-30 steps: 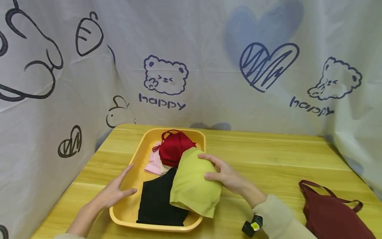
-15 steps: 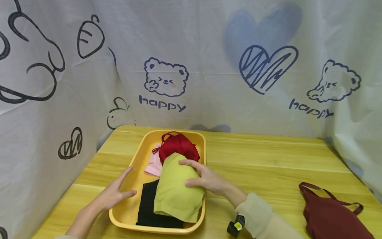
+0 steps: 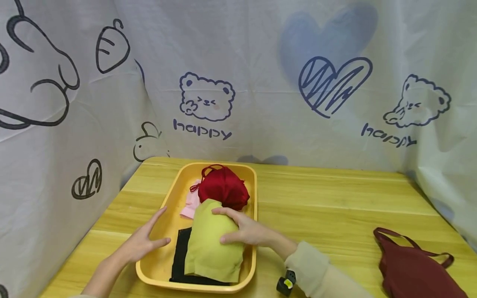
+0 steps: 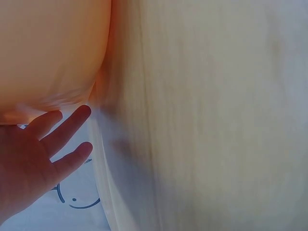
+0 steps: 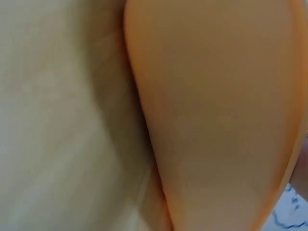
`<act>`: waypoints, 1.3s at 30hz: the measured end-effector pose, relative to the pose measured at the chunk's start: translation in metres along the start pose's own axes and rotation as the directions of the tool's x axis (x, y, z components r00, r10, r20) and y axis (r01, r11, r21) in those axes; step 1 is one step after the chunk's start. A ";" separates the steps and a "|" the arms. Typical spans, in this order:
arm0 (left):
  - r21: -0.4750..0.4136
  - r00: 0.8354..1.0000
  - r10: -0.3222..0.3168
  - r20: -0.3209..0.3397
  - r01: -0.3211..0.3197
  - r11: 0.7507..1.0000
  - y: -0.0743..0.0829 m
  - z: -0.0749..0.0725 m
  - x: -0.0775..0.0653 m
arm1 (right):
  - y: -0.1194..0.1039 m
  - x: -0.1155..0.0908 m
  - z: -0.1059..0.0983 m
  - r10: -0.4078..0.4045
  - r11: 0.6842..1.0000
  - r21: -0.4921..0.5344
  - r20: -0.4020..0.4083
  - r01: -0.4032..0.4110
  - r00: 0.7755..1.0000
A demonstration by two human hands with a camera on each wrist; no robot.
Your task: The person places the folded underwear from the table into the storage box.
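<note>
A yellow-orange tray [image 3: 149, 273] holds several folded garments. My right hand [image 3: 246, 229] holds a folded yellow-green bra [image 3: 212, 252] low in the tray's front right part, thumb and index finger on its upper face; the other fingers are hidden. Under this bra lies a black garment [image 3: 181, 248], mostly covered. Behind it sits a dark red bra [image 3: 223, 186] with thin straps, partly over a pink garment [image 3: 191, 205]. At the tray's left rim is my left hand [image 3: 139, 242], fingers spread and thumb over the inside. In the left wrist view its fingers [image 4: 70, 127] are beside the tray's outer wall [image 4: 53, 53].
A maroon garment with straps [image 3: 417, 265] lies on the wooden table [image 3: 316, 194] at the right. A small black device [image 3: 286, 283] is at my right sleeve. White curtains [image 3: 261, 124] with drawings stand behind and at both sides. The tray's outside [image 5: 216, 106] fills much of the right wrist view.
My right hand has moved left and down with the yellow-green bra, bringing it from over the tray's right rim to inside, over the black garment. The left hand has stayed in place.
</note>
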State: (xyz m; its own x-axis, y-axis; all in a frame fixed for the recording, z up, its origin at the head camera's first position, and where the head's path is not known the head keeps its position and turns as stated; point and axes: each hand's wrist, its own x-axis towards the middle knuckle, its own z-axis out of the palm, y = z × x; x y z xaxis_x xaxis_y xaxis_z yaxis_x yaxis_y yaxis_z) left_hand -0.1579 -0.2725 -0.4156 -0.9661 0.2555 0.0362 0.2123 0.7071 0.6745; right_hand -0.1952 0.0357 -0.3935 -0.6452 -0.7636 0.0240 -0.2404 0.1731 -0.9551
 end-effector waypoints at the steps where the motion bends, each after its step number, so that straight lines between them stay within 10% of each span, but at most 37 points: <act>1: 0.002 1.000 0.000 0.001 0.000 1.000 0.000 0.000 0.000 | 0.000 0.000 0.001 -0.010 0.997 -0.077 -0.001 0.009 1.000; 7: 0.002 1.000 -0.006 0.007 0.006 1.000 0.000 -0.001 -0.001 | -0.003 0.002 0.006 -0.080 0.905 -0.421 -0.028 0.061 0.996; 16: 0.003 1.000 -0.014 0.017 0.014 1.000 0.000 0.000 -0.003 | 0.000 0.007 0.012 0.027 0.825 -0.562 -0.066 -0.059 0.997; 27: -0.001 1.000 -0.017 0.018 0.017 1.000 0.001 -0.002 -0.001 | 0.001 0.009 0.020 0.133 0.612 -0.786 -0.013 -0.092 0.991; 34: -0.008 1.000 -0.019 0.016 0.019 1.000 0.003 -0.002 0.000 | 0.002 0.004 0.020 0.044 0.636 -0.770 -0.045 -0.063 0.998; 39: -0.013 1.000 -0.018 0.022 0.018 1.000 0.002 -0.001 0.000 | 0.004 -0.002 0.016 -0.080 0.763 -0.647 -0.091 0.002 0.993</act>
State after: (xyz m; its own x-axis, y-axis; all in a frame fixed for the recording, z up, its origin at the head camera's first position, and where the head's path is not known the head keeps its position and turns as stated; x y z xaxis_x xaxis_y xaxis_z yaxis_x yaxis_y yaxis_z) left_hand -0.1575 -0.2718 -0.4138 -0.9664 0.2568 0.0080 0.1924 0.7027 0.6849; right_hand -0.1832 0.0282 -0.4023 -0.6873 -0.7153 0.1268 -0.6536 0.5328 -0.5375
